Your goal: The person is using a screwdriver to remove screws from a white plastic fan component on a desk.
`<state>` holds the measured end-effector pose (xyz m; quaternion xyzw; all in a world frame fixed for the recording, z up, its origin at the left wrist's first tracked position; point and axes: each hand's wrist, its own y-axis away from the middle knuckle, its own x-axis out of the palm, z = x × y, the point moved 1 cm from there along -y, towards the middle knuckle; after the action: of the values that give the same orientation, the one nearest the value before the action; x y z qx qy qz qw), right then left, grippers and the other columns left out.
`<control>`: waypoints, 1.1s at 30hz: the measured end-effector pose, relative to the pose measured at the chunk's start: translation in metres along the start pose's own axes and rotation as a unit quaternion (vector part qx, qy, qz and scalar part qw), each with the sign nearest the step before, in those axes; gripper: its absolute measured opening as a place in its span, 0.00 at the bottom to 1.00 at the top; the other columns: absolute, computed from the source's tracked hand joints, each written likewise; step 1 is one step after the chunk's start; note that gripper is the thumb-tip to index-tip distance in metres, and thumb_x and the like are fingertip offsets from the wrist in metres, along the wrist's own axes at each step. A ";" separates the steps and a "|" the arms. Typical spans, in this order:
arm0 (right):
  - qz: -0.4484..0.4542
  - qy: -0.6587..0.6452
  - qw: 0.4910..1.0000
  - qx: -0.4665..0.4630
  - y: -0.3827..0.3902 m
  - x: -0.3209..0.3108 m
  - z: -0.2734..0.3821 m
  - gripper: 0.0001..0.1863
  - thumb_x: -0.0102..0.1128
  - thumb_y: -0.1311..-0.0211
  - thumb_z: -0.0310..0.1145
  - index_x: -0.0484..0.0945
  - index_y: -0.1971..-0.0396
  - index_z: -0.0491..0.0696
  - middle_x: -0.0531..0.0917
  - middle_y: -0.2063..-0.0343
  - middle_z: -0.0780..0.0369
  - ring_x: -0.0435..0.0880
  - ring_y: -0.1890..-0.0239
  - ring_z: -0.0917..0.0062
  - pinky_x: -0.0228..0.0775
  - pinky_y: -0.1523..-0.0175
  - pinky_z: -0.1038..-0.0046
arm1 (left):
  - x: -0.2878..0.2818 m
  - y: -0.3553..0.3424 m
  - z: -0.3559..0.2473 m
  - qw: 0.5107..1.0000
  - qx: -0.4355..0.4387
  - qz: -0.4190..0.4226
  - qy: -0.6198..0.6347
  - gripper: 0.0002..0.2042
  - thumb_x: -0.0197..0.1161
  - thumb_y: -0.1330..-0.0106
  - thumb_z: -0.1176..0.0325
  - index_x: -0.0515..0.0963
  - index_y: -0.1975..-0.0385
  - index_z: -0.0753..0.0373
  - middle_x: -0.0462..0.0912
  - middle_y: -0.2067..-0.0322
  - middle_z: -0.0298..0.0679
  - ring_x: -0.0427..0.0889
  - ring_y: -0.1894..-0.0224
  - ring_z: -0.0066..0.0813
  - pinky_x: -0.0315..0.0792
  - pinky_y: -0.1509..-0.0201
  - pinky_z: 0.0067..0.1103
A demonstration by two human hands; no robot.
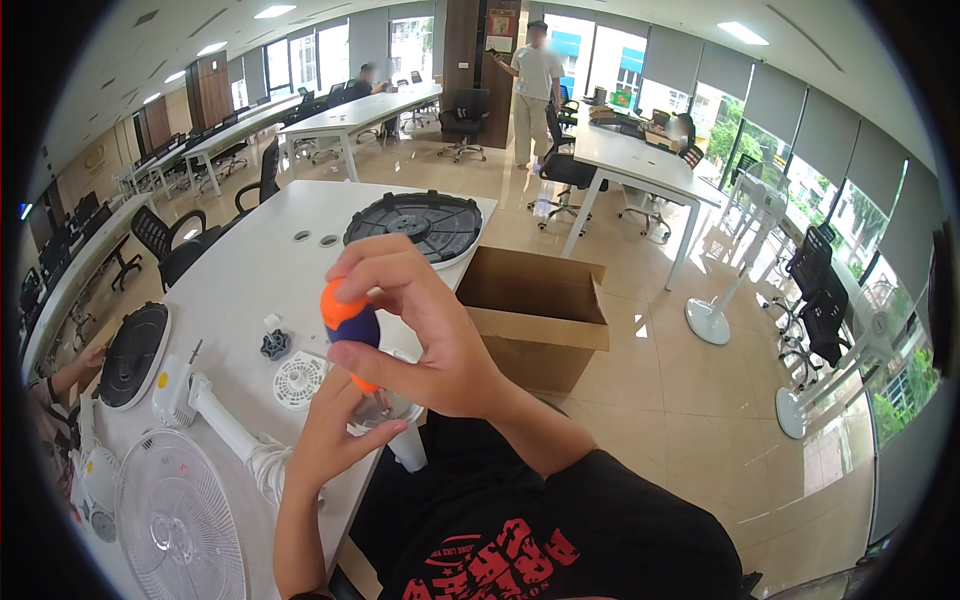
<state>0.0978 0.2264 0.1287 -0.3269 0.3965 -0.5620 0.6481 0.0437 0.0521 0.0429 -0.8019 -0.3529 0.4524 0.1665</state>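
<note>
My right hand point(435, 335) is closed round the orange and dark blue handle of a screwdriver point(355, 328), which points downward. Below it, my left hand point(325, 435) grips a white plastic fan part point(408, 450) at the table's edge. The screwdriver's lower end meets the cup-like top of that part; the exact contact at the tip is hard to make out. Beside my left hand lies a round white vented cover point(299, 380). A dark lobed knob point(275, 345) rests a little farther off.
An open cardboard box point(540, 345) stands right of the table. On the white table point(250, 235) are a black oval base point(412, 225), a second base point(135, 352), a fan neck point(222, 420) and a fan grille point(180, 525). A co-worker's hand point(93, 353) touches the second base.
</note>
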 end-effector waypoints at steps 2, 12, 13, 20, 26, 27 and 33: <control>-0.026 0.045 0.998 -0.031 0.005 0.000 0.001 0.24 0.66 0.39 0.16 0.72 0.44 0.47 0.71 0.41 0.55 0.76 0.38 0.68 0.73 0.35 0.65 | 0.000 0.000 0.000 1.000 0.002 -0.005 0.002 0.23 0.78 0.44 0.63 0.79 0.52 0.64 0.79 0.56 0.41 0.78 0.53 0.44 0.71 0.47 0.32; -0.056 -0.015 0.998 0.011 0.024 -0.001 0.011 0.21 0.58 0.33 0.20 0.74 0.40 0.45 0.74 0.37 0.53 0.78 0.39 0.71 0.74 0.36 0.67 | 0.000 0.003 0.001 0.999 -0.006 0.040 0.011 0.20 0.78 0.43 0.63 0.79 0.54 0.63 0.77 0.43 0.46 0.71 0.32 0.53 0.67 0.33 0.38; -0.054 -0.025 0.998 0.012 0.022 0.001 0.010 0.21 0.58 0.33 0.20 0.74 0.40 0.45 0.74 0.37 0.53 0.78 0.39 0.71 0.74 0.36 0.67 | 0.001 0.001 0.000 0.999 0.004 0.047 0.017 0.18 0.78 0.43 0.64 0.78 0.58 0.63 0.77 0.43 0.45 0.70 0.31 0.52 0.67 0.33 0.38; -0.125 0.032 0.991 -0.032 0.013 0.012 -0.004 0.28 0.71 0.43 0.18 0.73 0.43 0.47 0.71 0.46 0.59 0.77 0.45 0.75 0.75 0.43 0.70 | 0.001 0.004 0.000 0.999 0.003 0.033 0.007 0.16 0.78 0.42 0.61 0.76 0.66 0.60 0.79 0.46 0.41 0.68 0.30 0.52 0.66 0.33 0.38; -0.111 -0.020 0.993 -0.017 0.016 0.011 0.000 0.26 0.64 0.39 0.17 0.72 0.40 0.44 0.70 0.39 0.54 0.76 0.39 0.69 0.72 0.36 0.66 | -0.001 0.002 -0.002 0.999 0.028 0.029 0.008 0.15 0.78 0.41 0.62 0.76 0.66 0.58 0.80 0.46 0.41 0.69 0.30 0.54 0.66 0.30 0.40; -0.102 -0.049 0.994 -0.006 0.016 0.009 0.003 0.25 0.61 0.37 0.17 0.72 0.39 0.43 0.70 0.35 0.51 0.76 0.36 0.67 0.71 0.34 0.64 | -0.002 0.001 -0.003 0.999 0.025 0.027 0.002 0.15 0.78 0.41 0.62 0.76 0.66 0.58 0.80 0.46 0.41 0.69 0.30 0.54 0.66 0.30 0.40; -0.052 -0.101 0.994 0.006 0.021 0.007 0.006 0.23 0.58 0.33 0.17 0.71 0.38 0.42 0.76 0.38 0.51 0.76 0.35 0.64 0.69 0.33 0.62 | -0.002 0.003 -0.004 0.999 0.029 0.035 0.009 0.15 0.77 0.40 0.62 0.75 0.65 0.58 0.79 0.49 0.41 0.70 0.31 0.54 0.65 0.28 0.40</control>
<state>0.1139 0.2227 0.1121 -0.3980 0.3085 -0.5613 0.6568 0.0481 0.0494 0.0446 -0.8129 -0.3101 0.4602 0.1769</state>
